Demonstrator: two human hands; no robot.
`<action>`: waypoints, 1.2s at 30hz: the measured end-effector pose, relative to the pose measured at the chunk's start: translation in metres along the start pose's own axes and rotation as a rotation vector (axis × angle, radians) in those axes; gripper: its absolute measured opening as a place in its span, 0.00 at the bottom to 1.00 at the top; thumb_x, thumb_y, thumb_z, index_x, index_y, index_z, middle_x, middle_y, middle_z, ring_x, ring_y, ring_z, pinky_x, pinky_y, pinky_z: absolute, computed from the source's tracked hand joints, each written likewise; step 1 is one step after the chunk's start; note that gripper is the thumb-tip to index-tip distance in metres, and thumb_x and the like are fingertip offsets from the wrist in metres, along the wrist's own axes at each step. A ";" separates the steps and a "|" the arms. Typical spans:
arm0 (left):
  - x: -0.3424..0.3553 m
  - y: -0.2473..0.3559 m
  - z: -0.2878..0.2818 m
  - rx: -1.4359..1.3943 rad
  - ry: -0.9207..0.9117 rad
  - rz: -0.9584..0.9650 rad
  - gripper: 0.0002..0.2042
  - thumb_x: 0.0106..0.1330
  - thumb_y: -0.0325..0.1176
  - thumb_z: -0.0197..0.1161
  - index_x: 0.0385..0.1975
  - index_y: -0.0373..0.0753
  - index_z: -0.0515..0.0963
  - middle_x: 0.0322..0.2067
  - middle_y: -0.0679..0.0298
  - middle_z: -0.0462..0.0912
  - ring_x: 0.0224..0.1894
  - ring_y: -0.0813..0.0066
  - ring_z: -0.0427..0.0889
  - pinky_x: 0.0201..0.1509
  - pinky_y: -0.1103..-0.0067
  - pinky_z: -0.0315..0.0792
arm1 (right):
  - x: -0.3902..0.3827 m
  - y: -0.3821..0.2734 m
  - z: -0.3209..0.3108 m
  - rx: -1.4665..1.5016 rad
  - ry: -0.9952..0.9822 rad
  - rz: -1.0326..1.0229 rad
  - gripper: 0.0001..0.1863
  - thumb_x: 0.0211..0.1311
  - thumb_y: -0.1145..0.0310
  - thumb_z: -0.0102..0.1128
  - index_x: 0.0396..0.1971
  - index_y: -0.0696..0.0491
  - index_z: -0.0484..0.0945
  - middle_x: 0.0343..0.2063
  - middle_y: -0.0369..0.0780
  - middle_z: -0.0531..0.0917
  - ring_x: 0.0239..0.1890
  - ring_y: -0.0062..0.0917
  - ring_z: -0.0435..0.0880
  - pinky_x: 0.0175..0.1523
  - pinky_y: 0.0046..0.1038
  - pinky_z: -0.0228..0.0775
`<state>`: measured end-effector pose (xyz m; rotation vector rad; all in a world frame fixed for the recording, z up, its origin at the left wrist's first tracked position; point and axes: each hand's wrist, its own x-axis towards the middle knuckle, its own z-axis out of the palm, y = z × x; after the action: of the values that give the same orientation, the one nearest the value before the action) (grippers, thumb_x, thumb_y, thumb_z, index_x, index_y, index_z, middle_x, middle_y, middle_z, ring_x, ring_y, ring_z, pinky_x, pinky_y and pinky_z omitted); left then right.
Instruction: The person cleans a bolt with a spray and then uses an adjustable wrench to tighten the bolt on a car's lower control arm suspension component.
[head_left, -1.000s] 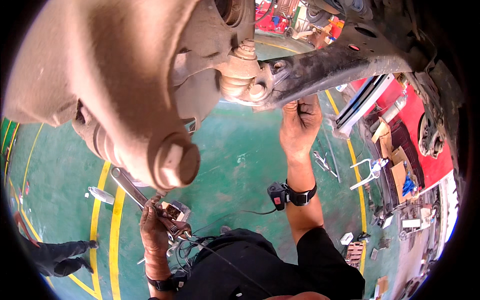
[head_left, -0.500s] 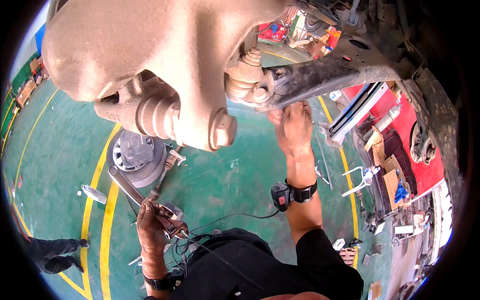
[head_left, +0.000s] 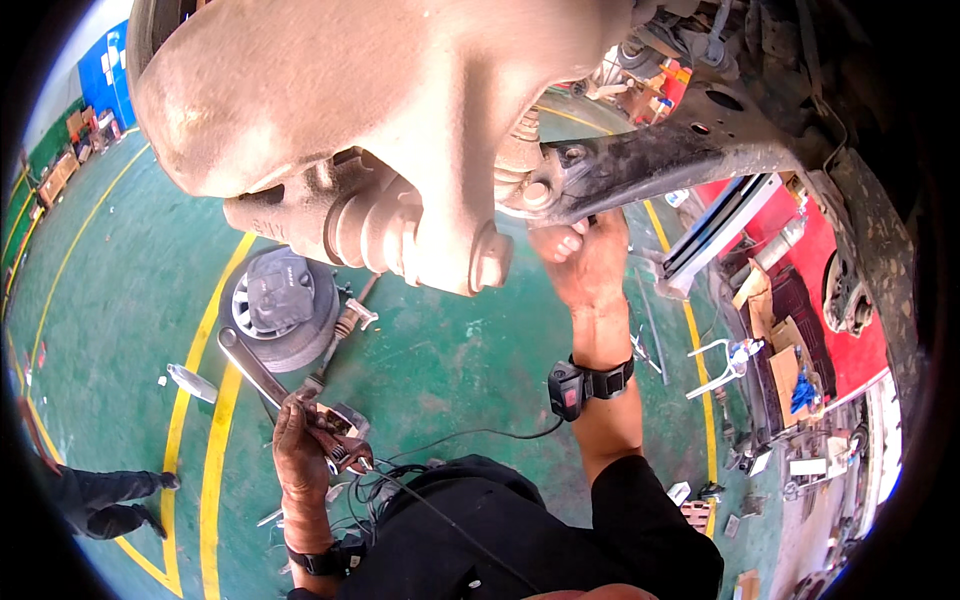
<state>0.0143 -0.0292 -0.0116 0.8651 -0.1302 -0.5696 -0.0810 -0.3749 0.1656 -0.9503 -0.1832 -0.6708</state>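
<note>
Near the lower left, my left hand (head_left: 298, 450) is closed around a long metal wrench (head_left: 252, 368), whose rounded end points up and left. Beside its fingers is a reddish-brown item (head_left: 340, 447) with shiny metal ends; its kind is unclear. My right hand (head_left: 585, 255) is raised against the underside of the black control arm (head_left: 670, 160), fingers curled. Whatever they grip is hidden by the hand and arm. Just left of it are a ball joint with a ribbed boot (head_left: 520, 150) and a large dusty brake caliper (head_left: 400, 90) with bolts.
On the green floor lie a wheel (head_left: 282, 300) and a drive shaft (head_left: 345, 325). A clear bottle (head_left: 192, 382) rests by the yellow line. Another person's legs (head_left: 115, 495) show at lower left. Cables trail from my wrist straps. Boxes and parts (head_left: 790, 350) line the right side.
The caliper and ball joint sit slightly further right in view. My right hand has turned, showing more curled fingertips under the control arm. My left hand keeps its hold.
</note>
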 end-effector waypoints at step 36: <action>-0.033 0.008 -0.028 0.003 0.077 0.019 0.17 0.70 0.43 0.55 0.49 0.35 0.72 0.32 0.70 0.73 0.35 0.78 0.72 0.41 0.79 0.68 | -0.005 0.002 0.020 -0.220 0.219 -0.212 0.12 0.70 0.62 0.42 0.37 0.54 0.72 0.27 0.35 0.73 0.24 0.18 0.65 0.26 0.22 0.57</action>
<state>-0.0009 0.0111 -0.0200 0.8866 -0.0693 -0.5182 -0.0815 -0.3562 0.1736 -1.0685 -0.0149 -1.0000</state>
